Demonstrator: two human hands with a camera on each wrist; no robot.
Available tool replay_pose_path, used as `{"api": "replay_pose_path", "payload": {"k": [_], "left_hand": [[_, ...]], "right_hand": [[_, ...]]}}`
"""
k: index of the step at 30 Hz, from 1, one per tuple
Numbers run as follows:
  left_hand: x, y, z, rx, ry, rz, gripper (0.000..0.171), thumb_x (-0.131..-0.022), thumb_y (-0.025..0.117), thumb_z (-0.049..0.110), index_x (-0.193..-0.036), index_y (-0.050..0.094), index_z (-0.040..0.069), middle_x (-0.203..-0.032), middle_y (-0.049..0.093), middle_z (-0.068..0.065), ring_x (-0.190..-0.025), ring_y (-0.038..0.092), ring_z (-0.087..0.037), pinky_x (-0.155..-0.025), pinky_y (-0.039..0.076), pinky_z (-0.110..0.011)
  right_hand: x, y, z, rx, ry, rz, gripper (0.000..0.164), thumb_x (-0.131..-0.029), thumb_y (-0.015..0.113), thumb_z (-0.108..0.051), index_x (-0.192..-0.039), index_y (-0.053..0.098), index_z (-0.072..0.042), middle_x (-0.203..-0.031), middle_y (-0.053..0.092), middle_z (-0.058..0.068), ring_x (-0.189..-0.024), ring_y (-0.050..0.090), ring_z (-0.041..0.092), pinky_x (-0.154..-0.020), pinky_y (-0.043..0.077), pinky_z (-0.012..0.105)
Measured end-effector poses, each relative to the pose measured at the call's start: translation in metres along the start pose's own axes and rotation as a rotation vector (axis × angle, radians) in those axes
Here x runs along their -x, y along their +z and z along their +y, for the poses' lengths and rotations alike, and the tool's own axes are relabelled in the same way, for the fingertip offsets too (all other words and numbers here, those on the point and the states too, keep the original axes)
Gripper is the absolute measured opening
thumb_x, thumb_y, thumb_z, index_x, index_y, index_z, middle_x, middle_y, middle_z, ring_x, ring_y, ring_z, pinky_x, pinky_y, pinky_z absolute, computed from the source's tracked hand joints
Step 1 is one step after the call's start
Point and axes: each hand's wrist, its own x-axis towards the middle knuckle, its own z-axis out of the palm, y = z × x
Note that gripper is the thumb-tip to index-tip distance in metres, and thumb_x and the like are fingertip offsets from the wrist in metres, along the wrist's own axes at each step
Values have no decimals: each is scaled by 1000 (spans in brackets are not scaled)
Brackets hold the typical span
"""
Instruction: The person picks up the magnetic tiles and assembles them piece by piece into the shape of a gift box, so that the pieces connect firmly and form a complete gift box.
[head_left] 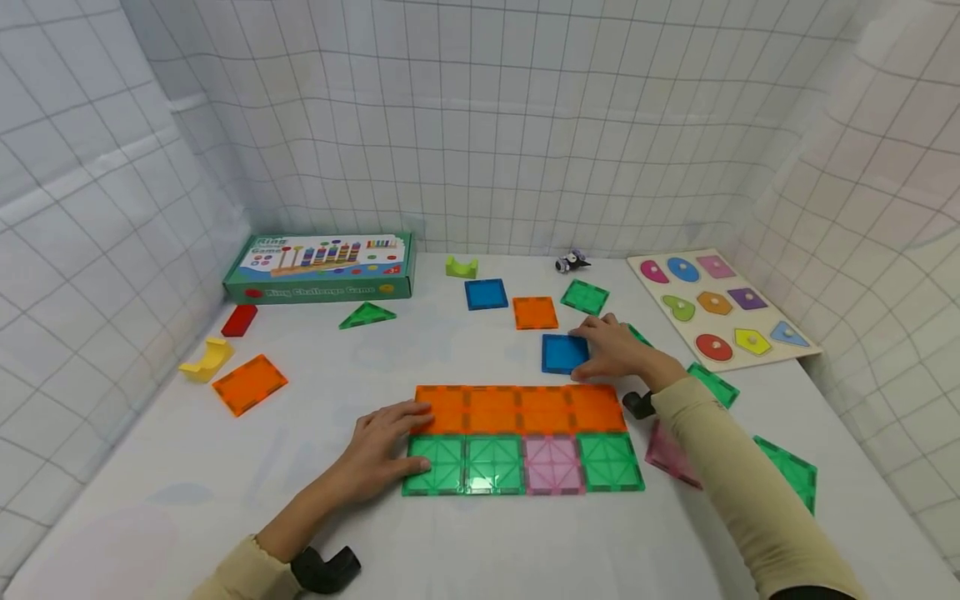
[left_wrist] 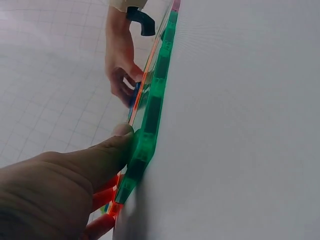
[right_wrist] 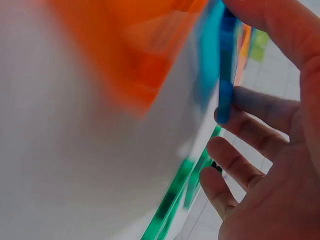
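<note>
A row of orange square magnetic tiles [head_left: 495, 408] lies flat on the table, joined along a row of green magnetic tiles [head_left: 493, 477] with one pink tile [head_left: 553, 465] among them. At the left end my left hand [head_left: 381, 448] rests with fingers on the orange tiles and thumb on the end green tile. My right hand [head_left: 617, 350] pinches a blue magnetic tile [head_left: 561, 355] just behind the orange row. In the right wrist view the blue tile [right_wrist: 226, 75] stands edge-on between thumb and fingers [right_wrist: 260, 110].
Behind lie a blue tile [head_left: 486, 294], an orange tile [head_left: 536, 313] and a green tile [head_left: 585, 297]. A knobbed shape puzzle board [head_left: 660, 321] is at the back right, a green game box [head_left: 322, 292] at the back left. Under the right forearm lies a pink tile [head_left: 671, 454].
</note>
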Motion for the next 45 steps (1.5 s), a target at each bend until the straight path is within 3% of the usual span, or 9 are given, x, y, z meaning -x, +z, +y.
{"api": "replay_pose_path", "payload": {"k": [9, 15, 19, 24, 27, 30, 37, 41, 45], "left_hand": [[0, 1, -2, 3, 9, 22, 53, -82, 77, 21, -128, 59, 0, -139, 47, -16, -129, 38, -38, -96, 23, -59], [2, 0, -1, 35, -16, -6, 55, -82, 77, 20, -130, 58, 1, -142, 45, -17, -131, 36, -38, -99, 21, -59], [3, -1, -1, 27, -24, -10, 55, -82, 77, 20, -130, 58, 1, -142, 44, -17, -131, 35, -38, -98, 21, -59], [3, -1, -2, 26, -25, -9, 55, -82, 76, 22, -130, 58, 2, -143, 44, -16, -132, 35, -37, -98, 21, -58], [3, 0, -3, 33, -26, -12, 55, -83, 76, 22, -131, 58, 3, -143, 43, -15, -132, 35, -36, -98, 21, -58], [3, 0, -3, 34, -31, -21, 55, -83, 76, 23, -131, 58, 4, -144, 43, -14, -133, 34, -35, -99, 21, -57], [1, -2, 1, 8, -31, -14, 55, -83, 76, 24, -130, 58, 3, -143, 44, -14, -132, 36, -34, -99, 22, -57], [-1, -1, 1, -24, -3, 18, 54, -82, 76, 23, -129, 59, 2, -141, 47, -15, -130, 38, -35, -96, 25, -57], [-2, 0, 0, -40, 7, 26, 52, -83, 76, 22, -128, 60, 2, -140, 48, -15, -129, 39, -35, -94, 27, -57]], "right_hand": [[-35, 10, -62, -98, -100, -17, 74, -78, 78, -43, -136, 50, -7, -134, 42, 16, -117, 37, 31, -99, 33, 50], [-45, 22, -76, -127, -149, -67, 69, -82, 75, -44, -138, 50, -12, -140, 40, 13, -119, 34, 31, -97, 36, 48], [-51, 16, -68, -161, -119, -40, 73, -84, 73, -42, -143, 45, -9, -148, 33, 16, -130, 28, 39, -104, 28, 55], [-69, 0, -42, -90, 68, 76, 83, -86, 73, -36, -149, 30, -3, -151, 25, 22, -135, 20, 48, -107, 21, 60], [-78, -5, -27, -82, 173, 47, 88, -86, 72, -36, -152, 22, -6, -155, 19, 20, -138, 14, 47, -107, 19, 60], [-84, -9, -19, -58, 209, -14, 87, -87, 69, -37, -154, 21, -10, -156, 18, 17, -137, 12, 46, -107, 19, 61], [-83, -10, -16, 32, 132, -39, 71, -83, 72, -41, -141, 48, -6, -138, 38, 20, -121, 29, 41, -99, 32, 56], [-69, -7, -12, 19, 41, -19, 67, -81, 74, -40, -134, 54, -4, -131, 42, 22, -115, 32, 39, -97, 33, 54], [-48, -4, -13, -20, -36, -59, 66, -80, 76, -39, -133, 55, -5, -129, 44, 20, -113, 32, 38, -95, 34, 53]]}}
